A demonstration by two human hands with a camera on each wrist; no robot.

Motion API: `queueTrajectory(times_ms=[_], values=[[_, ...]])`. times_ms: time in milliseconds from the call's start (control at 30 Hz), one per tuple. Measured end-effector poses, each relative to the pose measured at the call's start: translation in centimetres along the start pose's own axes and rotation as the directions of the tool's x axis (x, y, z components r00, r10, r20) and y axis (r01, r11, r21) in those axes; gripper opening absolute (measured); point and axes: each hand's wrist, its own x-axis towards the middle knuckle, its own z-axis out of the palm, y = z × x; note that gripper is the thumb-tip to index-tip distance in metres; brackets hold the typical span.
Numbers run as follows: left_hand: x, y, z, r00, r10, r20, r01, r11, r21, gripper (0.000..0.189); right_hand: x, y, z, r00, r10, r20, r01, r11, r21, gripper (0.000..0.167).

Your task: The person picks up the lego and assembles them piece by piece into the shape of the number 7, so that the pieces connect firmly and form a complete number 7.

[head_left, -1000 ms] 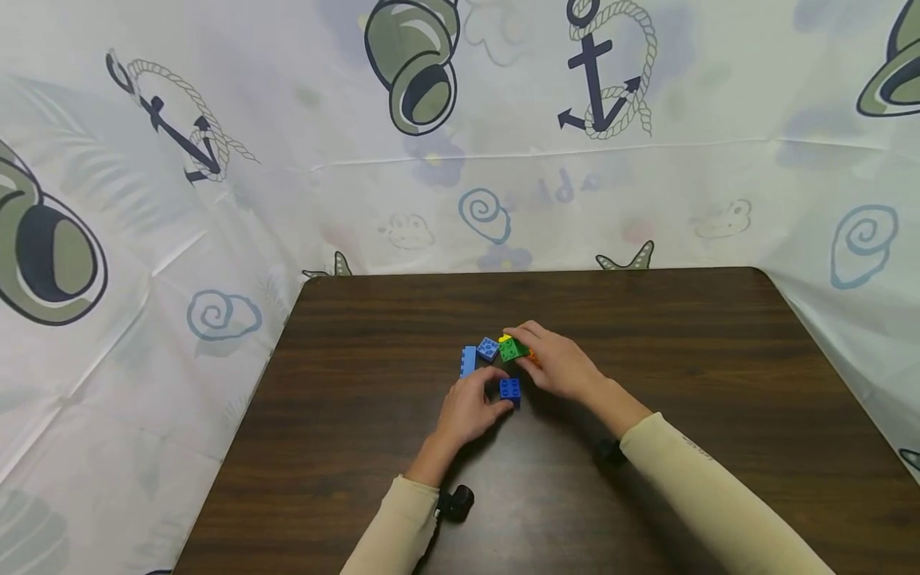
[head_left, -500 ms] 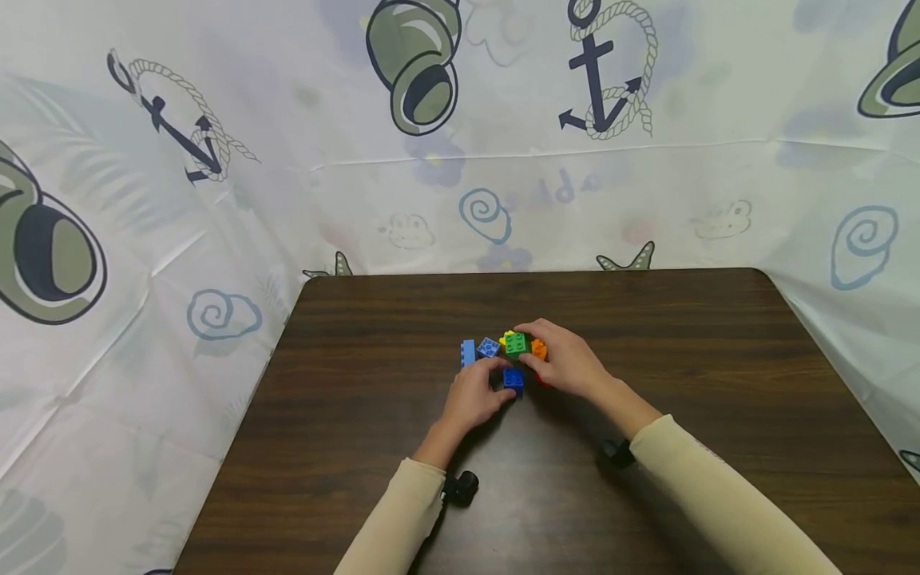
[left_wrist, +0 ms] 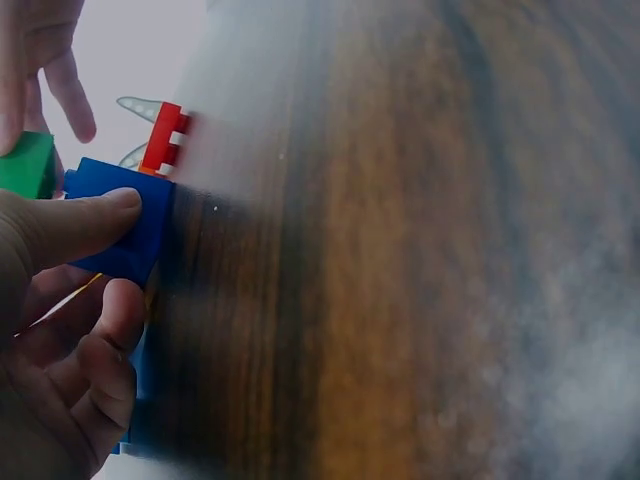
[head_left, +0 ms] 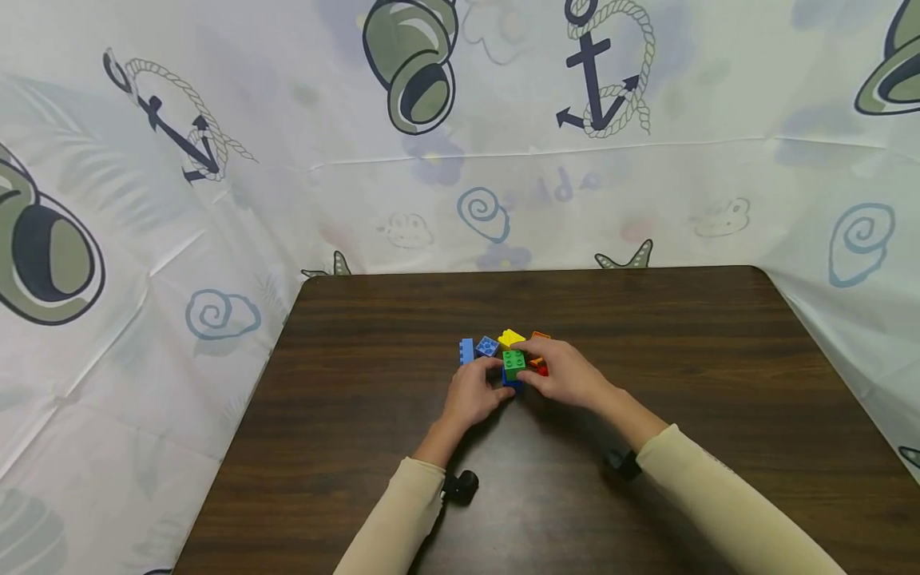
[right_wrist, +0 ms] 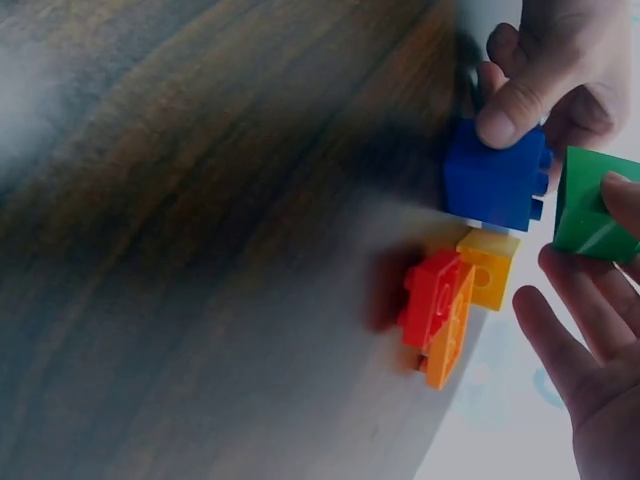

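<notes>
My left hand (head_left: pixel 470 397) pinches a dark blue toy building brick (right_wrist: pixel 490 185) low over the table, its thumb on the near side. Between the thumb and fingers of my right hand (head_left: pixel 568 374) is a green brick (head_left: pixel 513 366). It is held directly over the blue one, and in the head view it hides most of it. In the right wrist view a narrow gap separates the green brick from the blue brick's studs. Just behind the hands lies a yellow brick (head_left: pixel 511 339). A red brick (right_wrist: pixel 432 298) and an orange brick (right_wrist: pixel 453 330) lie beside the right hand.
Two lighter blue bricks, one standing long piece (head_left: pixel 467 351) and one square piece (head_left: pixel 487 346), sit left of the yellow one. Everything rests on a dark wood-grain table (head_left: pixel 359 415). A printed white cloth (head_left: pixel 287 208) hangs behind its far edge.
My right hand has brought the green brick from beside the yellow brick toward me and over the blue brick. My left hand has moved the blue brick slightly away from me.
</notes>
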Motion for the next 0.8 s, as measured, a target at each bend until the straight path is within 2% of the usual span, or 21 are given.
queueTrajectory(times_ms=[267, 600, 800], values=[[0.03, -0.11, 0.04, 0.999, 0.04, -0.02, -0.04, 0.999, 0.009, 0.046, 0.01, 0.24, 0.77, 1.0, 0.01, 0.003, -0.01, 0.999, 0.037, 0.049], [0.08, -0.26, 0.01, 0.999, 0.042, -0.007, -0.042, 0.999, 0.01, 0.046, 0.08, -0.19, 0.93, 1.0, 0.028, -0.014, -0.028, 1.0, -0.003, 0.046], [0.06, -0.37, 0.05, 0.999, 0.045, -0.002, -0.045, 0.999, 0.005, 0.045, 0.09, -0.17, 0.95, 0.998, 0.063, 0.002, -0.063, 0.998, -0.029, 0.047]])
